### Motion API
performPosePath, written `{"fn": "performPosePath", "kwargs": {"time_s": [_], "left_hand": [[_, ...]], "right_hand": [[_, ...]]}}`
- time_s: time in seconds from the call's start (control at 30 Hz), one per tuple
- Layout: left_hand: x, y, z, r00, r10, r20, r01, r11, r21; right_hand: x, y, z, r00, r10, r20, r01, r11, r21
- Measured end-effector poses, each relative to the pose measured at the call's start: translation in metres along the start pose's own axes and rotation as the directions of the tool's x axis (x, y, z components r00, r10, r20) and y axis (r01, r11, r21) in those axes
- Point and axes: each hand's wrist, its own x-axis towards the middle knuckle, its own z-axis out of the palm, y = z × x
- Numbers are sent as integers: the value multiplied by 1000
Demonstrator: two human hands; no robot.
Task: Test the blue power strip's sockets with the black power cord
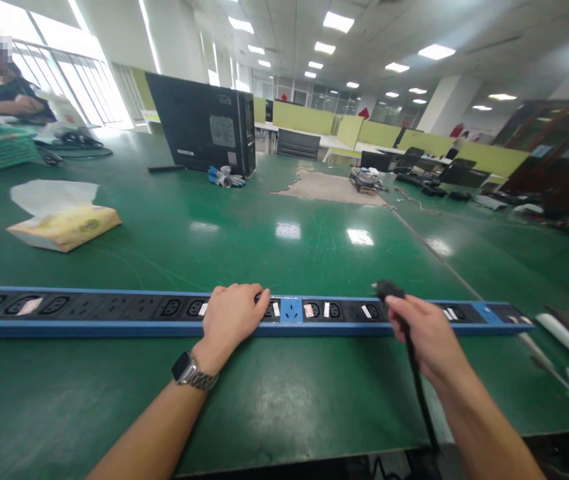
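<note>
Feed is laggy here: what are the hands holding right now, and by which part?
Right hand grips a black plug by its body, cable trailing down. Left hand holds nothing; it rests flat on the power strip.

The left hand point(232, 315) lies over the power strip point(114, 309), hiding the sockets beneath its palm and fingers. Far to that hand's left, the strip's end runs past the picture's edge. The right hand point(427, 337) closes round a black plug point(387, 289), so the plug's body and prongs are mostly covered; below the wrist its cable point(422, 400) drops past the table edge. The small labels beside both hands are too tiny to read
</note>
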Motion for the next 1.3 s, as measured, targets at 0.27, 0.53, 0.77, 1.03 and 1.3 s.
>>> {"fn": "performPosePath", "kwargs": {"time_s": [0.27, 0.53, 0.77, 1.03, 1.3], "left_hand": [[0, 1, -3, 999, -14, 30, 15, 1000, -14], [1, 1, -5, 999, -15, 37, 15, 1000, -13], [1, 1, -5, 999, -22, 44, 22, 1000, 0], [2, 2, -7, 998, -19, 54, 19, 1000, 2], [1, 2, -7, 999, -6, 51, 6, 1000, -6]], "right_hand": [[18, 20, -101, 958, 210, -194, -259, 924, -280], [53, 60, -119, 986, 168, 7, -85, 536, -840], [72, 54, -119, 967, 238, 94, 34, 243, -969], [41, 79, -106, 990, 131, -41, -76, 276, -958], [55, 21, -166, 972, 4, -234, -204, 510, -836]]}}
